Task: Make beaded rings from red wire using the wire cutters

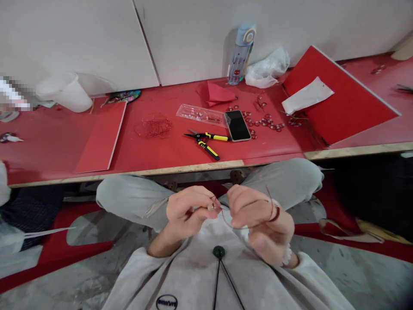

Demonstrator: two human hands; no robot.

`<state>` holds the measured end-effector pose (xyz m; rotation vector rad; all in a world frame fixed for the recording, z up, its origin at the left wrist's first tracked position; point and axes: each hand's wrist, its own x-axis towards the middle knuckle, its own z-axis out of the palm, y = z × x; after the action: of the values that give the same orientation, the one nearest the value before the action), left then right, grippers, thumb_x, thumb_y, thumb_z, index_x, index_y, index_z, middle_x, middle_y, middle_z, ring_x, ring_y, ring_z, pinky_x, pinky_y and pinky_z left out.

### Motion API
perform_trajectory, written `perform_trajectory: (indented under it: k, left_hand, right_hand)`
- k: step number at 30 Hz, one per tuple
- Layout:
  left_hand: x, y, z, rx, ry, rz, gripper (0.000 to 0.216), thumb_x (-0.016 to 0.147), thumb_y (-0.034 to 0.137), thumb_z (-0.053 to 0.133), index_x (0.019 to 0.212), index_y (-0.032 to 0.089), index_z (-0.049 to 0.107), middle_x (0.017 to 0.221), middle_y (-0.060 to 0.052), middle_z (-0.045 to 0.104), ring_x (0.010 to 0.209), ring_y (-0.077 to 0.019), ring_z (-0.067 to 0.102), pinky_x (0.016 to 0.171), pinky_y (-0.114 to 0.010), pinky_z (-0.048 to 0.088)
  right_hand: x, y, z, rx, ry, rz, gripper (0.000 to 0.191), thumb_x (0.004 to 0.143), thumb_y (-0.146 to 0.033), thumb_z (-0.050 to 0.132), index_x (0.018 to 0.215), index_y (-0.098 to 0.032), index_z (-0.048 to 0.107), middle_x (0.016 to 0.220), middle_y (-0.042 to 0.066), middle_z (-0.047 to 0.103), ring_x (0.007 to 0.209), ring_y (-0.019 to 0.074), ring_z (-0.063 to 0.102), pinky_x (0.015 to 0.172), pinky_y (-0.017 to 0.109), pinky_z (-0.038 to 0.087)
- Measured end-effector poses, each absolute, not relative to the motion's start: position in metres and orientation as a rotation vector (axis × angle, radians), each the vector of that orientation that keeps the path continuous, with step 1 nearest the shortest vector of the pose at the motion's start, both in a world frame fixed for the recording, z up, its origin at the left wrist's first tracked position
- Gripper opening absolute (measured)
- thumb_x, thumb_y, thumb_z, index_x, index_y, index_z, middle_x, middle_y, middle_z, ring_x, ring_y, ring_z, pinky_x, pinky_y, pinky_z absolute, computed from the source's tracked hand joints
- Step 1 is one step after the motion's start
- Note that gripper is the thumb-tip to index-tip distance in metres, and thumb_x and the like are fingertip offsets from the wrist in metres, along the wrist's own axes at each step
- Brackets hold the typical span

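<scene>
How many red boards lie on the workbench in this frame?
2. One red board lies flat at the left, near the coil of red wire. The other red board lies at the right, with white paper on it. More may lie outside the frame.

Even, bright overhead light on the red table point(48, 146) — soft shadows beneath it. Wide-angle lens bows the edges; a pixelated patch sits at far left — hands slightly soft.

You see a red table point(48, 146) bearing yellow-and-black pliers point(206, 142), a black phone point(237, 125), red wire coils point(153, 127), a pale blue bottle point(241, 54) and a white cup point(66, 91).
</scene>
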<state>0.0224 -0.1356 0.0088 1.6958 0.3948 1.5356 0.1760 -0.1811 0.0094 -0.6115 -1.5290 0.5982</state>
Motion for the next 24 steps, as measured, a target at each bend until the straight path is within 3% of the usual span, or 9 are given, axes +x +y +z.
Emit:
perform_trajectory:
  k: [2, 4, 10, 20, 24]
  left_hand:
    - [0.022, -0.135, 0.009, 1.723, 0.396, 1.534, 0.018, 0.098, 0.032, 0.069, 0.088, 0.017, 0.069, 0.072, -0.002, 0.070, 0.064, -0.0118, 0.067, 0.056, -0.020, 0.055]
    - [0.021, -0.134, 0.009, 1.766, 0.395, 1.542, 0.018, 0.098, 0.031, 0.069, 0.087, 0.016, 0.067, 0.073, -0.002, 0.070, 0.067, -0.0120, 0.067, 0.058, -0.019, 0.054]
    - [0.021, -0.135, 0.012, 1.944, 0.401, 1.514, 0.025, 0.103, 0.035, 0.059, 0.087, 0.016, 0.062, 0.075, -0.004, 0.066, 0.069, -0.0116, 0.062, 0.058, -0.020, 0.050]
    - [0.014, -0.140, 0.021, 2.183, 0.502, 1.305, 0.029, 0.108, 0.032, 0.048, 0.084, 0.017, 0.057, 0.081, -0.005, 0.062, 0.069, -0.0122, 0.051, 0.057, -0.024, 0.044]
    - [0.014, -0.143, 0.025, 2.206, 0.521, 1.273, 0.030, 0.108, 0.030, 0.046, 0.082, 0.018, 0.053, 0.080, -0.004, 0.059, 0.070, -0.0124, 0.048, 0.059, -0.024, 0.045]
  right_hand:
    - [0.174, -0.174, 0.015, -0.611, -1.522, 0.489, 0.021, 0.092, -0.035, 0.067, 0.108, -0.021, 0.069, 0.081, 0.004, 0.065, 0.068, 0.0196, 0.062, 0.064, 0.036, 0.054]
    - [0.172, -0.170, 0.018, -0.670, -1.555, 0.422, 0.025, 0.086, -0.025, 0.072, 0.111, -0.021, 0.068, 0.085, 0.005, 0.067, 0.073, 0.0201, 0.066, 0.067, 0.035, 0.056]
    - [0.166, -0.170, 0.017, -0.775, -1.490, 0.418, 0.029, 0.084, -0.008, 0.063, 0.109, -0.022, 0.069, 0.084, 0.004, 0.070, 0.075, 0.0197, 0.067, 0.066, 0.033, 0.058]
    - [0.166, -0.172, 0.024, -0.768, -1.279, 0.874, 0.017, 0.083, -0.007, 0.067, 0.082, -0.024, 0.063, 0.070, -0.002, 0.062, 0.064, 0.0146, 0.060, 0.061, 0.028, 0.052]
    - [0.163, -0.173, 0.026, -0.797, -1.284, 0.745, 0.020, 0.080, -0.004, 0.064, 0.079, -0.024, 0.059, 0.067, -0.003, 0.058, 0.062, 0.0143, 0.056, 0.059, 0.028, 0.050]
